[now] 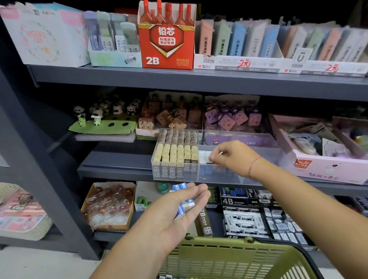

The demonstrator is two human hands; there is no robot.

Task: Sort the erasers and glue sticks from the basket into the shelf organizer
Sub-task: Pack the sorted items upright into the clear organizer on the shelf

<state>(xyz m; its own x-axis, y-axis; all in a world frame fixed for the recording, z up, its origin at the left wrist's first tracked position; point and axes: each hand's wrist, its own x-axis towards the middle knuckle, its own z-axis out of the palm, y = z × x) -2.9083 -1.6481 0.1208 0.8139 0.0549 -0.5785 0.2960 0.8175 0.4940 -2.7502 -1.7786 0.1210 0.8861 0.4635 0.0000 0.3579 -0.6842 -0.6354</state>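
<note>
Dark grey metal shelving carries a clear acrylic shelf organizer. The right hand reaches into its middle compartment, grip pinching a small white eraser, apparently to row it. The left hand, fingers curled round blue-and-white wrapped erasers, keeps spares near, above the olive-green plastic basket.
</note>
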